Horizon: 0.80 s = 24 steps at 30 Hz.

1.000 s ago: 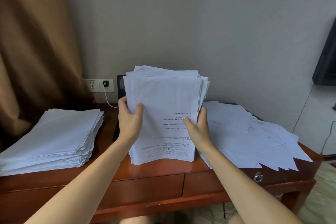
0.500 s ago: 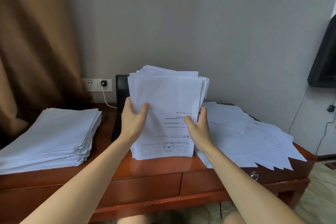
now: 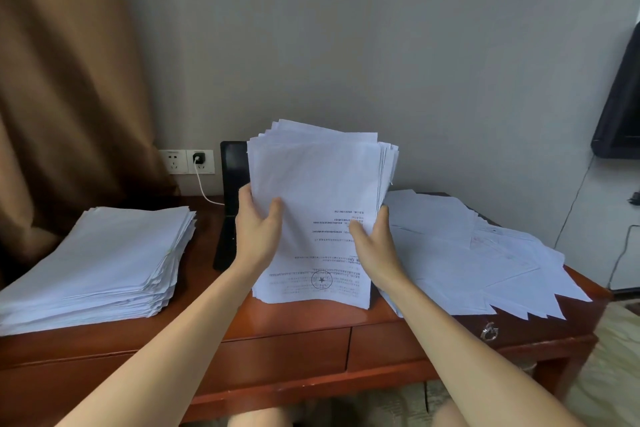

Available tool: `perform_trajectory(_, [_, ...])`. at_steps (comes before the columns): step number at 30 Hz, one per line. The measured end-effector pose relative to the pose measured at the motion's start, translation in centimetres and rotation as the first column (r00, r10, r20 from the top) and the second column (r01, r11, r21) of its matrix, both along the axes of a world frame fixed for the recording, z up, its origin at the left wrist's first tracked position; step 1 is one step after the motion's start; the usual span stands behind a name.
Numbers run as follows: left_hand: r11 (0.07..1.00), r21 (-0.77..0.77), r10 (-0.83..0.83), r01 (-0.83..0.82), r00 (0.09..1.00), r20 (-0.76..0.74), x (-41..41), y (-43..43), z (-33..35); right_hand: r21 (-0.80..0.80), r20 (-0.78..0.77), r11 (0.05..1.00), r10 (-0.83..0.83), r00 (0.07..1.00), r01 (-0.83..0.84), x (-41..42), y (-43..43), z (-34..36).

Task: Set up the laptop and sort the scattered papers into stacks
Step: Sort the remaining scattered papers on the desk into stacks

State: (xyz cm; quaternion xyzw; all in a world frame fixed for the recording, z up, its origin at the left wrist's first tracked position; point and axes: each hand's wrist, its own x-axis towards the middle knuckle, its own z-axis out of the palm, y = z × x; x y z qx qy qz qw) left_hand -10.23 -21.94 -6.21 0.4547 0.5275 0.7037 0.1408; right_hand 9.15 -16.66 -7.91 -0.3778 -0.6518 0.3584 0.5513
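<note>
Above the desk [image 3: 284, 322], left hand [image 3: 258, 232] and right hand [image 3: 375, 246] grip a sheaf of papers [image 3: 318, 204] upright; tapping its lower edge on the desk should square it.

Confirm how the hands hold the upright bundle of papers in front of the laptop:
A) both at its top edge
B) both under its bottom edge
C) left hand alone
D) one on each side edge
D: the left hand grips the left edge of the paper bundle and the right hand grips its right edge, with both thumbs on the front sheet.
</note>
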Motion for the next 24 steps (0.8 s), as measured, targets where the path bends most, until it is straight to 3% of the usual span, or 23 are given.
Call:
perform_trajectory(8, [0.983,-0.183,-0.017,0.014,1.0,-0.01,-1.7,0.4,-3.6,-0.037,0.044,0.999,-0.003,0.999,0.005,0.3,0.2,-2.4])
perform_trajectory(13, [0.987,-0.157,0.007,-0.027,0.992,-0.125,-2.0,0.3,-3.1,-0.026,0.051,1.0,0.018,0.999,-0.017,0.0,0.3,-1.8])
perform_trajectory(24, [0.962,-0.215,0.152,-0.169,0.984,-0.095,-9.7,-2.7,-1.0,-0.055,0.194,0.98,0.197,0.961,-0.19,-7.4,1.3,0.4])
